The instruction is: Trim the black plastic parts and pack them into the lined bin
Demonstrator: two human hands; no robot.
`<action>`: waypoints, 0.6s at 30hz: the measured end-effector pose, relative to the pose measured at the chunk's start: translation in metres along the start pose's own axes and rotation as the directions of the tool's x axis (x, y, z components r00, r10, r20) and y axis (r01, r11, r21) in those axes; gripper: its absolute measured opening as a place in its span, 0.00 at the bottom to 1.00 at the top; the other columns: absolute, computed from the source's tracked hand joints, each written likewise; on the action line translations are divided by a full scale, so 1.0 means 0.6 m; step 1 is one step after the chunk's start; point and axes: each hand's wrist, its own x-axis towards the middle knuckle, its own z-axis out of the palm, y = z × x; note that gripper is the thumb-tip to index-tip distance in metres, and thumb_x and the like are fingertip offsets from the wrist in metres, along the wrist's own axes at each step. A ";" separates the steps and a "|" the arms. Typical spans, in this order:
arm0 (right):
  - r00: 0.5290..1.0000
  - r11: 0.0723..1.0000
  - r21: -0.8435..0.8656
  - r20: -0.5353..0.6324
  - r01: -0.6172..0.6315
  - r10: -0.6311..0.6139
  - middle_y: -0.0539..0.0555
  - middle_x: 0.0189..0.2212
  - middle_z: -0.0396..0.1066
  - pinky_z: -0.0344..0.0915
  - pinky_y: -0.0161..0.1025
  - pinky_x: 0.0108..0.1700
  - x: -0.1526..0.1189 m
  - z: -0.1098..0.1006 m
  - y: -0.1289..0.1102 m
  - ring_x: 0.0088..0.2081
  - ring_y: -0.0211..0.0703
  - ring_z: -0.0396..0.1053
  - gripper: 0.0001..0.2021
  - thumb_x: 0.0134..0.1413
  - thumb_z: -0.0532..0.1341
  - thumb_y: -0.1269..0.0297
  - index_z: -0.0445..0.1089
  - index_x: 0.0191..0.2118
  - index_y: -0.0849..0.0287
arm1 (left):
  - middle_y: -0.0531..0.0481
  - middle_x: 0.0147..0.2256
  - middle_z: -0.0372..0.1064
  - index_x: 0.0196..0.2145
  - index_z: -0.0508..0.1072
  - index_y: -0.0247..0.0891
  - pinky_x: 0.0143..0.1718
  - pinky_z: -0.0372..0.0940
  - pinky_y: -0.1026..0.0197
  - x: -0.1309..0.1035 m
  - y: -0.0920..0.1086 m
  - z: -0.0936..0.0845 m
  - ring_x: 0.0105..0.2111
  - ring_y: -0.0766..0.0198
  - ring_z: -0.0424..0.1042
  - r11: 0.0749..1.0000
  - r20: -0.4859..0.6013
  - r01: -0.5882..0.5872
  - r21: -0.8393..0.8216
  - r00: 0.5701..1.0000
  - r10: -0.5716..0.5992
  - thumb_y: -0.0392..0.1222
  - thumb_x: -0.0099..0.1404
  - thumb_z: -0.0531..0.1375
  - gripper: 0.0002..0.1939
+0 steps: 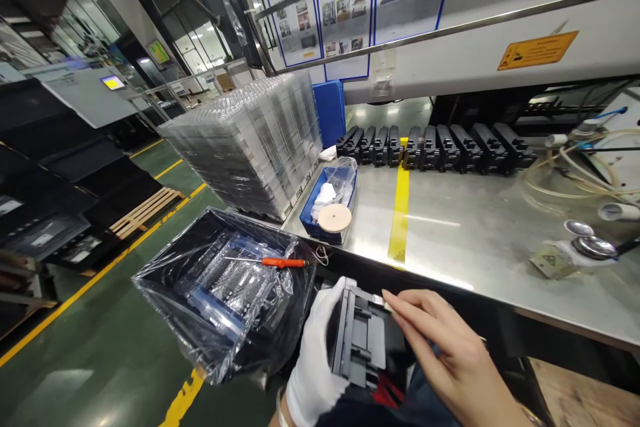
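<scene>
My left hand (315,360), in a white glove, is wrapped round the left side of a dark grey and black moulded plastic part (367,340), held tilted in front of my body. My right hand (447,343) is bare, with its thumb and fingers pinched together at the part's top right corner. A small pale, shiny piece shows at those fingertips, too small to name. Left of the part, an orange-handled screwdriver (283,262) hangs or rests over a plastic-lined black bin (165,260); wrapped black parts lie inside the bin.
On the metal table (430,220), several black plastic parts (470,147) stand in a row at the back. A blue bin (306,217) holds plastic bags and a round tan disc (335,218). Clear trays (250,140) are stacked behind it. Hoses (565,167) and metal cups (593,245) are at right.
</scene>
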 end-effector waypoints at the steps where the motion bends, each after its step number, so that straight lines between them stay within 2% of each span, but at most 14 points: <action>1: 1.000 1.000 -0.019 -0.009 -0.005 0.005 0.54 0.37 0.73 0.72 0.34 0.38 0.001 -0.001 -0.001 0.38 0.40 0.73 0.16 0.67 0.56 0.72 0.72 0.55 0.53 | 0.42 0.63 0.64 0.64 0.66 0.44 0.69 0.46 0.49 0.001 0.007 0.001 0.65 0.43 0.58 0.988 0.006 -0.069 0.139 0.998 0.069 0.40 0.51 0.73 0.43; 3: 1.000 0.999 -0.034 -0.017 -0.017 0.016 0.54 0.37 0.73 0.72 0.34 0.38 0.001 -0.003 -0.001 0.38 0.40 0.73 0.16 0.67 0.56 0.71 0.72 0.55 0.52 | 0.41 0.62 0.64 0.65 0.65 0.44 0.68 0.49 0.50 -0.001 0.012 0.000 0.63 0.43 0.60 0.923 0.025 -0.171 0.345 0.985 0.173 0.41 0.57 0.70 0.39; 4: 1.000 1.000 -0.027 -0.004 -0.015 0.015 0.54 0.37 0.73 0.72 0.33 0.38 0.001 -0.004 0.000 0.38 0.40 0.73 0.16 0.67 0.56 0.71 0.72 0.56 0.52 | 0.41 0.61 0.65 0.65 0.65 0.44 0.67 0.50 0.50 -0.002 0.011 -0.002 0.62 0.44 0.62 0.900 0.037 -0.196 0.389 0.980 0.198 0.41 0.59 0.68 0.37; 8: 0.999 0.999 -0.007 0.009 -0.043 0.043 0.53 0.38 0.75 0.72 0.31 0.38 -0.003 -0.010 0.011 0.37 0.39 0.75 0.15 0.68 0.56 0.68 0.73 0.55 0.49 | 0.40 0.58 0.68 0.66 0.63 0.43 0.65 0.55 0.50 -0.003 0.013 -0.009 0.58 0.45 0.66 0.836 0.119 -0.301 0.459 0.953 0.278 0.39 0.62 0.65 0.35; 10: 0.992 0.991 0.054 -0.012 -0.126 0.127 0.53 0.37 0.76 0.72 0.32 0.39 -0.003 -0.014 0.018 0.36 0.39 0.75 0.13 0.67 0.57 0.64 0.75 0.52 0.50 | 0.41 0.60 0.66 0.66 0.64 0.43 0.65 0.55 0.51 -0.001 0.020 -0.009 0.59 0.46 0.65 0.805 0.154 -0.359 0.471 0.933 0.326 0.40 0.63 0.64 0.33; 11: 0.978 0.971 0.124 0.025 -0.207 0.205 0.53 0.35 0.76 0.72 0.32 0.38 -0.001 -0.015 0.021 0.35 0.40 0.75 0.12 0.67 0.58 0.60 0.77 0.48 0.51 | 0.42 0.60 0.67 0.65 0.65 0.44 0.64 0.56 0.52 0.000 0.025 -0.008 0.59 0.47 0.66 0.805 0.163 -0.362 0.469 0.932 0.324 0.40 0.64 0.63 0.32; 12: 0.950 0.930 0.199 0.101 -0.310 0.295 0.52 0.31 0.75 0.71 0.32 0.36 0.001 -0.017 0.023 0.32 0.40 0.74 0.13 0.66 0.58 0.54 0.78 0.43 0.53 | 0.43 0.58 0.68 0.63 0.68 0.44 0.64 0.57 0.54 0.000 0.031 -0.006 0.58 0.49 0.67 0.819 0.170 -0.343 0.459 0.939 0.298 0.40 0.65 0.63 0.28; 15: 0.799 0.758 0.292 0.375 -0.584 0.471 0.50 0.19 0.65 0.64 0.33 0.25 0.011 -0.018 0.018 0.22 0.37 0.63 0.28 0.63 0.55 0.38 0.74 0.27 0.58 | 0.47 0.50 0.75 0.54 0.76 0.45 0.57 0.65 0.56 0.002 0.055 0.006 0.50 0.53 0.73 0.892 0.164 -0.213 0.399 0.974 0.159 0.41 0.67 0.62 0.18; 16: 0.761 0.725 0.287 0.429 -0.626 0.487 0.49 0.18 0.62 0.61 0.33 0.23 0.015 -0.017 0.014 0.21 0.36 0.59 0.32 0.61 0.53 0.35 0.72 0.24 0.59 | 0.48 0.47 0.76 0.51 0.77 0.45 0.53 0.67 0.57 0.003 0.064 0.012 0.47 0.55 0.74 0.912 0.176 -0.165 0.377 0.979 0.104 0.42 0.66 0.63 0.15; 18: 0.731 0.703 0.283 0.477 -0.653 0.488 0.48 0.17 0.60 0.57 0.33 0.22 0.021 -0.012 0.007 0.21 0.34 0.54 0.36 0.59 0.52 0.30 0.71 0.22 0.61 | 0.49 0.41 0.76 0.47 0.78 0.44 0.46 0.70 0.59 0.006 0.082 0.023 0.40 0.57 0.74 0.936 0.218 -0.076 0.344 0.976 -0.001 0.44 0.65 0.64 0.12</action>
